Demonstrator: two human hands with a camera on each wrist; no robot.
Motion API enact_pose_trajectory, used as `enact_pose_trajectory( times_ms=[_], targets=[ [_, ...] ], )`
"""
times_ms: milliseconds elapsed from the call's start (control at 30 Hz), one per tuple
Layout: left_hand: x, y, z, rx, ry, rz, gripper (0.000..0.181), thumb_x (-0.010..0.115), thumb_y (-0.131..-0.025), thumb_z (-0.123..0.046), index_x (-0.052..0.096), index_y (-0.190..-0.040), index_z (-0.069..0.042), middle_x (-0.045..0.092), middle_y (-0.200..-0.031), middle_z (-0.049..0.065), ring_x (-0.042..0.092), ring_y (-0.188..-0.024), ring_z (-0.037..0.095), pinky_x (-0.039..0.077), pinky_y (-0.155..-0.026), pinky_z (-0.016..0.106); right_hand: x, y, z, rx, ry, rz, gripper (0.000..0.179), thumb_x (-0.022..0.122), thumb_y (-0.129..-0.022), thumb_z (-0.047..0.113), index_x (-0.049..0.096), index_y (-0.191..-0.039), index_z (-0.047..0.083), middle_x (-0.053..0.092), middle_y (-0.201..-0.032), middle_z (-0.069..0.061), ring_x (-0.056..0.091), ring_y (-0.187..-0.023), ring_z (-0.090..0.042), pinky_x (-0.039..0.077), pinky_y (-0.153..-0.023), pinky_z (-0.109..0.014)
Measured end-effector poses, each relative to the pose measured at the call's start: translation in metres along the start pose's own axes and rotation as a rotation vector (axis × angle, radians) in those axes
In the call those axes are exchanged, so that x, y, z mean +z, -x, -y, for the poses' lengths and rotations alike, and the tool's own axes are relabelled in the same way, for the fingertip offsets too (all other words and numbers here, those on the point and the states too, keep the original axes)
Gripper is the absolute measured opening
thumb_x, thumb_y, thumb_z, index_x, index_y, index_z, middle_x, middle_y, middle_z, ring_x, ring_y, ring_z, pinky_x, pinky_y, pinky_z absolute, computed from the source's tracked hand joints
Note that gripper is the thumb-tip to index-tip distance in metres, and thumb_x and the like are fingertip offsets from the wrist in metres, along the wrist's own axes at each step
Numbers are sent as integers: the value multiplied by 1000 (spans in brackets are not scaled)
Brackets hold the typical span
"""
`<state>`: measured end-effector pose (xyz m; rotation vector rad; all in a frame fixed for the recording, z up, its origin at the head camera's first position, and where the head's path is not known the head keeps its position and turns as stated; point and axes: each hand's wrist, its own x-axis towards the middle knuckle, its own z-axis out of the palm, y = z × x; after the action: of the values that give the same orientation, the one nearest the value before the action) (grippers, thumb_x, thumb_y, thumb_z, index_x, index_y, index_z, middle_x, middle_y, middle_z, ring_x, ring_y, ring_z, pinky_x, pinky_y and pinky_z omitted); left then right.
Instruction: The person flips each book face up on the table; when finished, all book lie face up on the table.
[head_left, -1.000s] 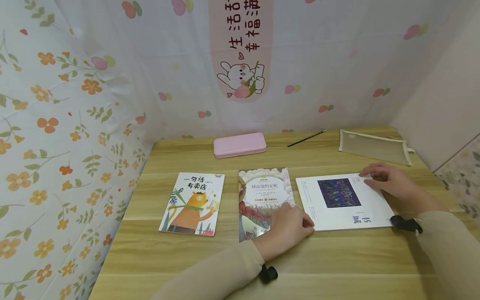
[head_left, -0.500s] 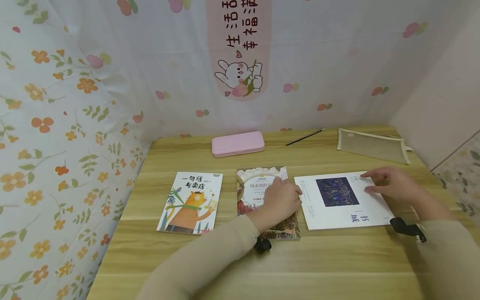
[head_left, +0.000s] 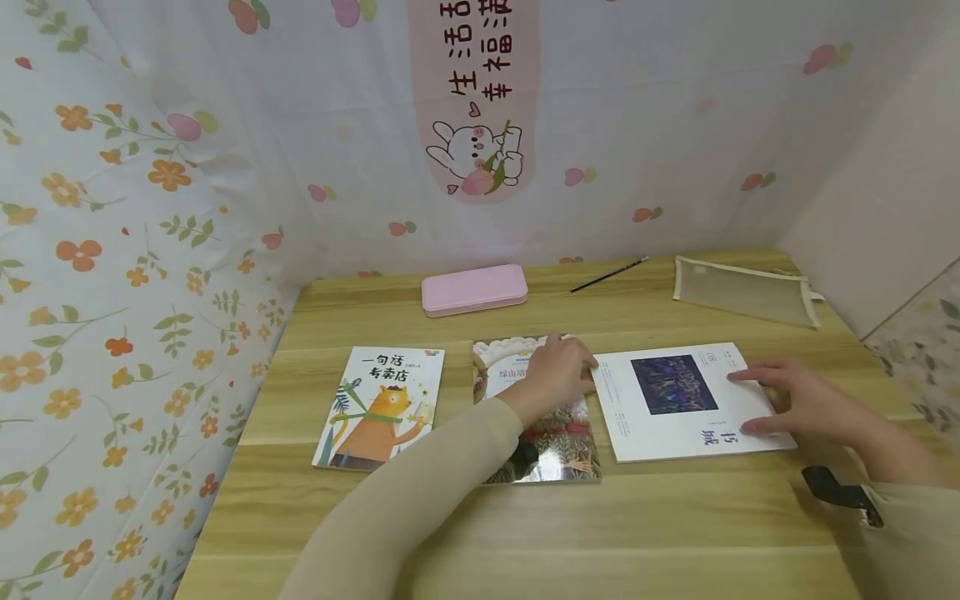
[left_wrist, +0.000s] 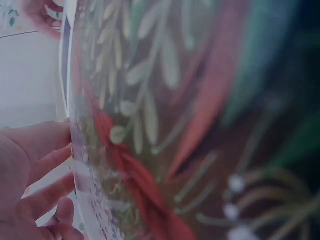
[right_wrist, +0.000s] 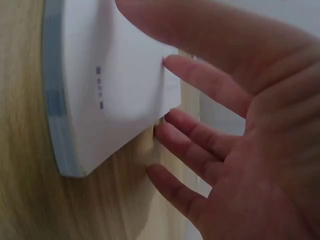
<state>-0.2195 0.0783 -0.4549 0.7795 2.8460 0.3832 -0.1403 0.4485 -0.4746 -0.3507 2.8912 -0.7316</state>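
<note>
In the head view my left hand [head_left: 553,375] is over the upper right part of the illustrated middle book [head_left: 558,450], its fingertips by the narrow gap towards the white book [head_left: 667,383]. The left wrist view shows this hand's fingers [left_wrist: 50,155] extended against the middle book's edge. At the white book's right side, my right hand [head_left: 813,404] has its thumb and forefinger spread over the cover. Seen from the right wrist, its other fingers [right_wrist: 190,145] are straight and apart, just off the book's edge. Left of these lies the bear-cover book [head_left: 378,408], untouched.
Along the back of the wooden table [head_left: 675,533] lie a pink pencil case [head_left: 474,290], a dark pencil [head_left: 609,274] and a pale mesh zip pouch [head_left: 742,292]. A patterned curtain [head_left: 345,167] hangs behind the table and on its left.
My left hand has moved up the middle book from the white book's lower left corner to near its upper left corner. The right hand has slid down its right edge, with thumb and forefinger spreading wider.
</note>
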Motion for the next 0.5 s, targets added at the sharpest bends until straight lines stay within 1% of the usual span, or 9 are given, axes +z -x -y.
enact_pose_trajectory(
  times_ms=[67,133,300,400,500],
  targets=[
    [2,-1,0,8,-10,5,30,79,-91,-43,77,-120,-35,67,-136,-14,52,-131,19,51,-73,23,1,3,0,-21,-2,11,81,98,-65,35,66,-132,3,44,-138,-36,42,-122,-56,34,-94,-72],
    [3,-2,0,23,-15,5,31,79,-91,-43,77,-121,-34,68,-135,-14,53,-127,19,49,-72,23,1,5,0,-41,1,10,86,99,-61,34,64,-133,3,42,-139,-36,41,-122,-57,34,-94,-73],
    [4,-3,-2,53,-30,14,33,77,-92,-42,76,-124,-32,66,-138,-10,54,-122,19,47,-68,21,0,9,1,-45,9,17,95,100,-58,36,60,-137,4,38,-141,-37,38,-124,-58,33,-94,-75],
    [3,-2,-3,48,-45,28,34,76,-94,-41,75,-126,-31,64,-140,-10,53,-122,19,47,-68,21,2,8,1,-51,6,13,99,101,-56,39,59,-139,5,37,-141,-38,36,-124,-57,32,-93,-74],
    [1,-1,-4,43,-70,26,34,75,-94,-39,74,-127,-30,63,-141,-9,53,-123,19,50,-69,22,4,6,0,-65,-1,4,99,101,-56,39,59,-139,5,37,-142,-38,35,-125,-57,30,-94,-73]
  ],
)
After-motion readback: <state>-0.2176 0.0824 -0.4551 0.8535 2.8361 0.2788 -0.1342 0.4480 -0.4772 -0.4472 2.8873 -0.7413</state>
